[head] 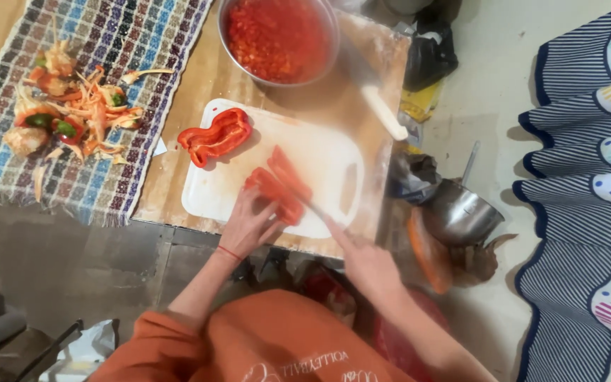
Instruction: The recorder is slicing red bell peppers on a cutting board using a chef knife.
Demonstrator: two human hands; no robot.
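On a white cutting board (319, 152) lie red pepper strips (281, 185) and, further left, a larger curved red pepper piece (215, 136). My left hand (247, 225) presses its fingers on the near end of the strips. My right hand (365, 260) grips a knife (312, 206) whose thin blade lies against the strips. A metal bowl (330, 53) full of chopped red pepper stands beyond the board.
Pepper scraps and stems (65, 106) lie on a checked woven cloth (129, 49) at the left. A pale stick-like handle (383, 112) rests on the wooden surface. A small metal pot (461, 212) stands on the floor at the right, beside striped fabric (588, 212).
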